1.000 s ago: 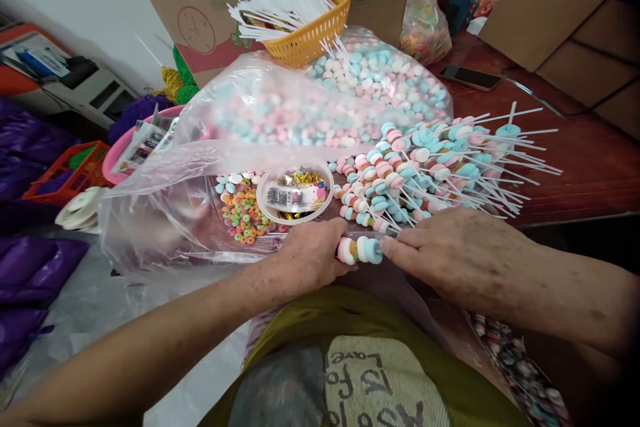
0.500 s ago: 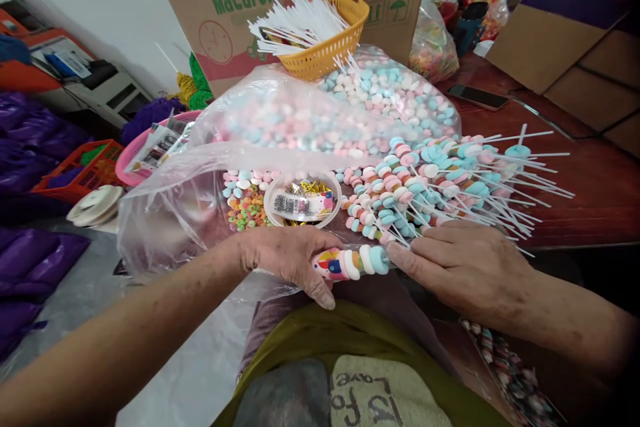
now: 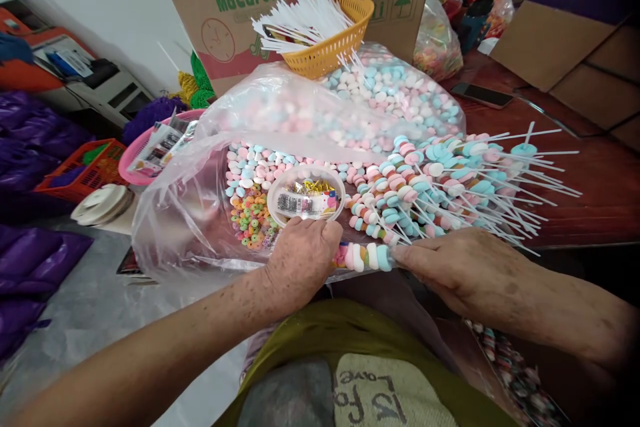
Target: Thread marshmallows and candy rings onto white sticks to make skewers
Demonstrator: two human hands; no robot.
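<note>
A marshmallow skewer (image 3: 369,257) in a clear printed wrapper lies level between my hands, its pink, white and blue pieces showing. My left hand (image 3: 306,255) is closed over the wrapper's printed left end, knuckles up. At the blue end, my right hand (image 3: 450,261) pinches the skewer; its fingertips are partly hidden. Just behind my left hand stands a round clear tub (image 3: 307,193) with printed wrappers and gold ties in it. Ring-shaped gummies (image 3: 251,217) lie left of the tub. Finished-looking skewers (image 3: 425,180) with white sticks are piled behind my right hand.
A large clear bag of marshmallows (image 3: 395,97) spreads across the table, with a yellow basket (image 3: 325,50) of white sticks on it. Behind stands a cardboard box (image 3: 220,40). A pink basin (image 3: 137,163) of wrappers is at left, a phone (image 3: 483,95) at right.
My left hand has turned over from an open-thumbed hold to a closed grip, covering most of the printed wrapper end. My right hand stays at the skewer's blue end. The view has shifted slightly.
</note>
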